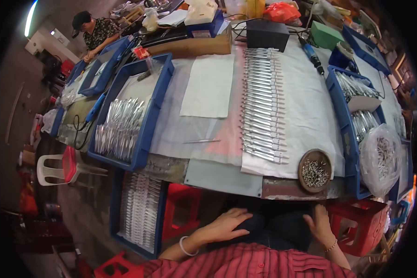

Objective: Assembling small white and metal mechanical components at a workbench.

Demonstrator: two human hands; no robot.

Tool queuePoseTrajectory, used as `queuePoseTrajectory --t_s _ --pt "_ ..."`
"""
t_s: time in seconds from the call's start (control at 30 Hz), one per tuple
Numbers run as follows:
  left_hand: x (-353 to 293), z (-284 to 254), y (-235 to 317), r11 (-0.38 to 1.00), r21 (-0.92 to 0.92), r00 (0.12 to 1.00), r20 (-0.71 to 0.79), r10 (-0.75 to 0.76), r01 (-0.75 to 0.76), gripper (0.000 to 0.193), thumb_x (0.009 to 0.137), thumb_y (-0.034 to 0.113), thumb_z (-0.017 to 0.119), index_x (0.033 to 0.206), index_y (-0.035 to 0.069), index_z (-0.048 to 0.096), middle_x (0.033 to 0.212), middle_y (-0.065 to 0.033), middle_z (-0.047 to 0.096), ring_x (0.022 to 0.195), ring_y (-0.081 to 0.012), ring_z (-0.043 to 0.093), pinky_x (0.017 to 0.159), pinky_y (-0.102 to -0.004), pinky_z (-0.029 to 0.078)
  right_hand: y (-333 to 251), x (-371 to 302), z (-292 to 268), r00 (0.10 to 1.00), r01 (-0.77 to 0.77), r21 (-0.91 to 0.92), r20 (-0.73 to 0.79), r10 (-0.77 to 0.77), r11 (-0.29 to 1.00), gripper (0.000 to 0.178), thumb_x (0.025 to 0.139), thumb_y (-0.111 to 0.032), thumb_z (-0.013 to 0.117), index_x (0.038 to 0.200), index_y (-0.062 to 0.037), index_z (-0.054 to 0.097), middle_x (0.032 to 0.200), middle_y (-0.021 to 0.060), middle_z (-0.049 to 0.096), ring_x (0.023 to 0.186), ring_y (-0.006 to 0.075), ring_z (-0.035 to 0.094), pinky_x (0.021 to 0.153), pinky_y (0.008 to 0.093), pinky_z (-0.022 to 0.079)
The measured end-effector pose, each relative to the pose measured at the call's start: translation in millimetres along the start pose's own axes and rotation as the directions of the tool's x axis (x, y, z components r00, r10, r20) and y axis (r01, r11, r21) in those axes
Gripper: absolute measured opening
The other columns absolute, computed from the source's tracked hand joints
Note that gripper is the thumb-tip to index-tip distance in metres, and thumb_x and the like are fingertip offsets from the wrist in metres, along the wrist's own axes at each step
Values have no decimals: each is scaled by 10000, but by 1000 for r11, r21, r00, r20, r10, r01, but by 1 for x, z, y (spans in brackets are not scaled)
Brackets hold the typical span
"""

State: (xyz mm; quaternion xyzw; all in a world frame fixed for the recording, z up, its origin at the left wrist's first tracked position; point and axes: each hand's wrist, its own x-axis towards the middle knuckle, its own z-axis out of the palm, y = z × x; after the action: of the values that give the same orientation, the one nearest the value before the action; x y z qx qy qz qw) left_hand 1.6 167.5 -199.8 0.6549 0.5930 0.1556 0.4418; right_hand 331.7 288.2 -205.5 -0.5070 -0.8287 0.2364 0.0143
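L hand point(227, 225) is resting on the lap point(282, 227), thumb & fingers spread; R hand point(319, 223) is resting nr its R side, thumb apart from fingers. Metal tools point(264, 106) are lying in a row on white cloth point(308, 106), w/ a bowl point(313, 155) of small parts point(315, 173) sitting nr table point(171, 169) edge.

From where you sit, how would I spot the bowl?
On the worktable, find the white cloth with its long row of silvery pieces. Right of the row's near end, by the table's edge, sits the bowl: brown and round, holding tiny metal parts, unlike the rectangular blue tray farther right.
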Motion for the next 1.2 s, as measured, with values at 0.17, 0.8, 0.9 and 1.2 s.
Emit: queuePoseTrajectory --t_s 0.17,0.8,0.9,1.2 --pt "-11 -77 40 980 -144 908 -415 64 -135 282 804 88 626 1075 15 599 1032 -147 631 945 -248 621 815 -317 487 -3 1 48 998 -27 -14 64 28 1000 954 738 -417 682 1320 145 178 1337 374 236 1221 489 282 1010 489 269" --pt "79 -163 -13 309 935 856 -299 422 174 416 729 73 545 1144 45 530 752 -60 552 768 -192 536 730 -351 376 -51 -7 23 903 414 103 81 -423 904 359 753 -188 664 1067 -50 559 1136 107 524 1034 248 517 959 604 253" --pt "62 -173 -3 365 903 789 -391 474 228 423 728 44 549 1150 32 530 756 -74 535 758 -201 528 720 -344 375 -51 -4 21 888 436 134 97 -450 890 338 760 -180 657 1057 -49 564 1123 107 533 1017 259 527 951 586 275" --pt "1 -101 85 977 79 533 -828 174 -197 236 766 -131 495 954 3 548 832 -81 531 706 -154 524 649 -269 460 -74 16 19 801 398 657 92 -592 640 259 800 -133 629 1022 -21 555 938 99 608 854 248 601 822 338 453"
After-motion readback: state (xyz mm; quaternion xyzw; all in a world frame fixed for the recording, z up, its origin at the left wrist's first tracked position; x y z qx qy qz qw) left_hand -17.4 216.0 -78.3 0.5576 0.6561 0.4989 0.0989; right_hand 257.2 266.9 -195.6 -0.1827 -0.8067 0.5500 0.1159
